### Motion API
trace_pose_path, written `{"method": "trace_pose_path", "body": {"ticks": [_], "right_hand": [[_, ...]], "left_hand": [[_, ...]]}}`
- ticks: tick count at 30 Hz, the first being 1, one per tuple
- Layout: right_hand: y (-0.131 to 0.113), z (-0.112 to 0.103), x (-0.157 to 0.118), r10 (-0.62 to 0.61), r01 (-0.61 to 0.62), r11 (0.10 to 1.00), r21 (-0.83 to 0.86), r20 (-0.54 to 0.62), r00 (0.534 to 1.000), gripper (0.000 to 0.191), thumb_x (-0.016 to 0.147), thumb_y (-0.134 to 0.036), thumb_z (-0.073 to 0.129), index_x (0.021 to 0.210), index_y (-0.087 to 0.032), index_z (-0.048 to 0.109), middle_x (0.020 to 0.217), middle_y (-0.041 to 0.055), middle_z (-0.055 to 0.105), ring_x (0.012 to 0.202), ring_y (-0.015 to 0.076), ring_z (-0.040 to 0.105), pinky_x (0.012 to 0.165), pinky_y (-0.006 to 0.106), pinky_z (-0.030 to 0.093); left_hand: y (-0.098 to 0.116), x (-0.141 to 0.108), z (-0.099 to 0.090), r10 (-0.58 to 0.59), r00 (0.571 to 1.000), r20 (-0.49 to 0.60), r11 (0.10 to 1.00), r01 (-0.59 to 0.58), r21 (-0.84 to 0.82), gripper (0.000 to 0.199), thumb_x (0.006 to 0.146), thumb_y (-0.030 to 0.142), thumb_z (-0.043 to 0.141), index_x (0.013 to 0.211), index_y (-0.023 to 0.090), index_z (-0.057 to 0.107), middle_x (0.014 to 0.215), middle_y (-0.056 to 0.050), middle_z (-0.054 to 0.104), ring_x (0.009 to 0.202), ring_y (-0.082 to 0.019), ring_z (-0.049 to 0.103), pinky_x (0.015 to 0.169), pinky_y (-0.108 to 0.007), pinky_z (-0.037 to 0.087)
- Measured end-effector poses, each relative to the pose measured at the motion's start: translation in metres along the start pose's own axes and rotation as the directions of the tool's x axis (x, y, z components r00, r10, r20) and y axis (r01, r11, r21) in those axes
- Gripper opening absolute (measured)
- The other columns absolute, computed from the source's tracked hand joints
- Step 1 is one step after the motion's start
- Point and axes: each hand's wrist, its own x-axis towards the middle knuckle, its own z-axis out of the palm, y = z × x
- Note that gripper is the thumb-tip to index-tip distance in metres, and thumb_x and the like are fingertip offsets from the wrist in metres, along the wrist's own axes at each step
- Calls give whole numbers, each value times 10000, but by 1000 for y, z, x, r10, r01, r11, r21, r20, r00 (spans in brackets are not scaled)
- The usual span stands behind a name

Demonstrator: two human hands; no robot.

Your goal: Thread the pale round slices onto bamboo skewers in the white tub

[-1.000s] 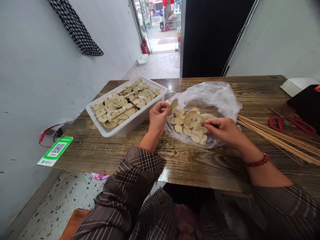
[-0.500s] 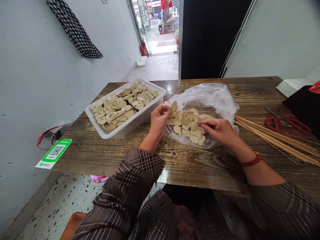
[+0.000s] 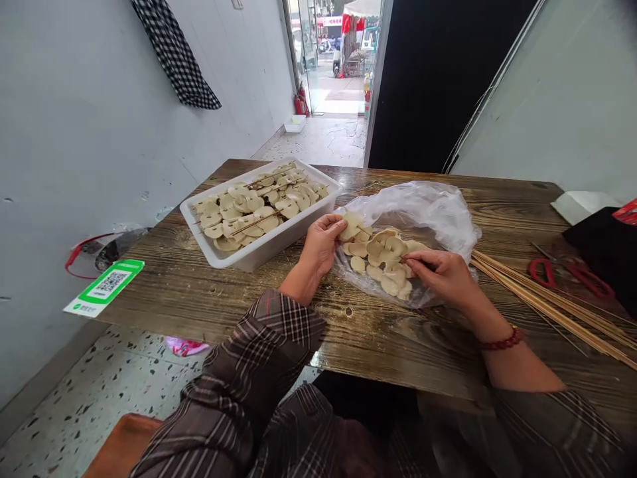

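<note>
Between thumb and fingers, my left hand pinches a thin, round, pale beige slice. It looks like a piece of tofu or dough; I cannot tell which. A thin wooden skewer runs behind this slice toward my right hand, whose closed fingertips grip its other end. Several slices seem threaded along it, partly lost among the loose slices below. These lie on a clear plastic bag under both hands. To the left, a white plastic tub is full of skewered slices.
Bare bamboo skewers lie bundled on the wooden table at right, beside red-handled scissors. A green and white QR-code card sits at the table's left edge. Beyond the table is an open doorway.
The slice in my left hand has turned from nearly edge-on to facing me more. My right hand keeps its grip on the skewer. The whole view has shifted slightly.
</note>
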Motion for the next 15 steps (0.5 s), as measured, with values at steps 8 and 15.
{"method": "trace_pose_path", "body": {"ticks": [8, 15], "right_hand": [[4, -2, -1, 14, -15, 1000, 25, 30, 999, 255, 857, -355, 585, 904, -192, 774, 673, 46, 719, 594, 184, 632, 478, 273, 446], [4, -1, 0, 12, -14, 999, 44, 35, 999, 272, 856, -380, 582, 901, -190, 771, 633, 35, 701, 546, 173, 608, 468, 274, 441]], "left_hand": [[-1, 0, 0, -8, 1000, 18, 1000, 8, -19, 277, 603, 234, 837, 747, 147, 616, 680, 29, 612, 565, -81, 573, 524, -219, 519], [-3, 0, 1, -100, 994, 33, 994, 101, -44, 271, 587, 198, 830, 744, 149, 614, 671, 22, 631, 554, -89, 584, 511, -225, 526]]}}
